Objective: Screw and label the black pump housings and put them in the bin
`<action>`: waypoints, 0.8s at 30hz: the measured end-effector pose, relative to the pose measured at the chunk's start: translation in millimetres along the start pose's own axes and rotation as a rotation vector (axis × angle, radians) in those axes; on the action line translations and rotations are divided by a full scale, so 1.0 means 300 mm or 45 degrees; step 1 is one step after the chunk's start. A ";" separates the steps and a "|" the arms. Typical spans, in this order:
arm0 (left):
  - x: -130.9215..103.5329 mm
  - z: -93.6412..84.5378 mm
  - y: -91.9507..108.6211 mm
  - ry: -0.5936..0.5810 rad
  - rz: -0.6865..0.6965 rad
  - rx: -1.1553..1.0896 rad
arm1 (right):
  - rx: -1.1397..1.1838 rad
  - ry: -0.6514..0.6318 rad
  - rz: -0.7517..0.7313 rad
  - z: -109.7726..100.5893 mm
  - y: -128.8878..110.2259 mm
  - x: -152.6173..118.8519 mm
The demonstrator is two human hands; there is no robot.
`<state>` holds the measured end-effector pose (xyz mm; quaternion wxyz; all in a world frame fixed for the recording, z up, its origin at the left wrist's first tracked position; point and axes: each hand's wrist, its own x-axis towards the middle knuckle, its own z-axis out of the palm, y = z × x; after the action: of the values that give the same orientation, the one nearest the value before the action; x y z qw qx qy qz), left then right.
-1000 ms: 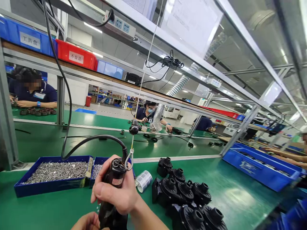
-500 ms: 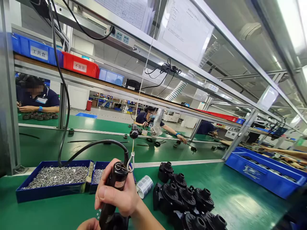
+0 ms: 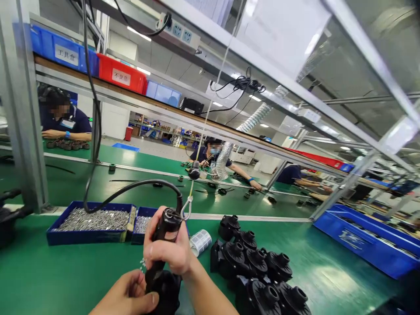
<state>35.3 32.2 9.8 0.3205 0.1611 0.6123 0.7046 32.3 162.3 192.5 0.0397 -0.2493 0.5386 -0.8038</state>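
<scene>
My right hand (image 3: 170, 245) is wrapped round a black corded screwdriver (image 3: 159, 258), held upright and hung from a cord. The tool's lower end meets a black round part (image 3: 166, 291) at the bottom of the view; its tip is hidden. My left hand (image 3: 131, 293) grips that part from the left, thumb on its side. Tiny white bits lie just above my left fingers. Several black housings (image 3: 257, 262) sit to the right, and a roll of labels (image 3: 200, 242) lies beside my right wrist.
Blue trays of screws (image 3: 92, 218) and smaller pieces (image 3: 141, 224) stand behind my hands. A blue bin (image 3: 361, 238) is at the right. Metal posts and a shelf with a red bin (image 3: 122, 74) rise ahead. Other people work across the bench.
The view has shifted, so the bench items sit higher and more of the left post shows. More of my left hand and the black part is visible. My right hand still holds the screwdriver.
</scene>
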 end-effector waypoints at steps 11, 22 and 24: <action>-0.016 -0.146 0.169 0.169 0.406 1.022 | -0.172 -0.132 -0.109 -0.054 -0.068 -0.020; 0.011 -0.182 0.134 0.218 0.459 1.787 | -0.449 -0.024 -0.186 -0.015 -0.078 -0.029; 0.008 -0.175 0.143 0.270 0.402 1.800 | -0.491 0.059 -0.189 -0.003 -0.080 -0.029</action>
<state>-9.9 -8.2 40.5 -0.0262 0.3468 0.9180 0.1908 44.3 176.0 210.5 -0.0804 -0.2727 0.6635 -0.6921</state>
